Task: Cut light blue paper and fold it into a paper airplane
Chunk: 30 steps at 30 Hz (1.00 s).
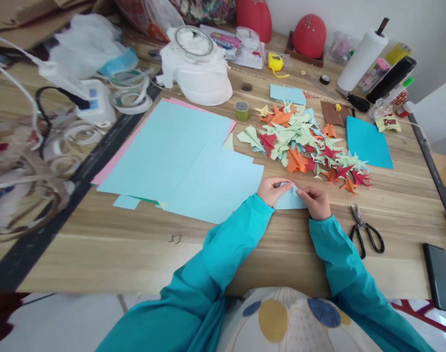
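Busy table here: a heap of folded paper shapes (303,142) in orange, red and pale green sprawls across the middle toward the far edge, too many and too tangled to count. Just on the near side of that heap, the small light-blue paper (289,200) lies flat on the wood, about midway between the far and near edges and right of centre. Both hands are on it. The left hand (271,189) has its fingers curled together, pressing down on the paper's left upper corner, and the right hand (317,202) has its fingers pinched together on the right edge, so the piece is clamped from both ends and partly hidden under them. Two teal sleeves run back to the near edge. Hard against the left hand sit the large light-blue sheets (179,156), overlapping, with one pink sheet (109,168) peeking out beneath along their left side. Right of the right hand, near it but not touching, lies one pair of scissors (366,230), blades toward the heap. One darker blue sheet (367,142) lies beyond, toward the right edge, and one black phone (441,276) rests at the near right corner. Along the far edge I count two red domes (310,35) and one white paper roll (362,58).
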### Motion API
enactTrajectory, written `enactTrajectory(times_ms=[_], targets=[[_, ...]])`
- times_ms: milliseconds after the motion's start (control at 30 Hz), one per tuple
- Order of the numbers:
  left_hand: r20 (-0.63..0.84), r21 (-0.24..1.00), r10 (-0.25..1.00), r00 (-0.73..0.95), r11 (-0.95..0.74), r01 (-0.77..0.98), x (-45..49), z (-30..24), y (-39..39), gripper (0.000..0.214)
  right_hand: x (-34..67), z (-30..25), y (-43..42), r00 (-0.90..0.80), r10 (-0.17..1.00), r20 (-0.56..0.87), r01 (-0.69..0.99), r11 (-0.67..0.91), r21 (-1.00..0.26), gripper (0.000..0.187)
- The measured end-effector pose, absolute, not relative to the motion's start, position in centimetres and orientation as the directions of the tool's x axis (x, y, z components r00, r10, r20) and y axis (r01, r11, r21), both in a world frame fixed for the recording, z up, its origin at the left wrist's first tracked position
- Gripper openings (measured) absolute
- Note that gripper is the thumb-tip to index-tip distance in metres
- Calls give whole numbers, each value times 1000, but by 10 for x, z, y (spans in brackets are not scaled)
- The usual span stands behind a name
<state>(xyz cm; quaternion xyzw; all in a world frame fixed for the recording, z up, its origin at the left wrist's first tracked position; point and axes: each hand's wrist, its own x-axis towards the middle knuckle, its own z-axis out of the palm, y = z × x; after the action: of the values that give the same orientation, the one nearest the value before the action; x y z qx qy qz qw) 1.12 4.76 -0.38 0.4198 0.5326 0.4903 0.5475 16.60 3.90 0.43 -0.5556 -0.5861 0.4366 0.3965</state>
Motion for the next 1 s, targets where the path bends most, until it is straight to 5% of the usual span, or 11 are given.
enactTrajectory(times_ms=[1000], targets=[[-182,979,981,-62,175,-102,15,-6,46,21,162,3,38,-55,986,-155,221,-139,-965,34]])
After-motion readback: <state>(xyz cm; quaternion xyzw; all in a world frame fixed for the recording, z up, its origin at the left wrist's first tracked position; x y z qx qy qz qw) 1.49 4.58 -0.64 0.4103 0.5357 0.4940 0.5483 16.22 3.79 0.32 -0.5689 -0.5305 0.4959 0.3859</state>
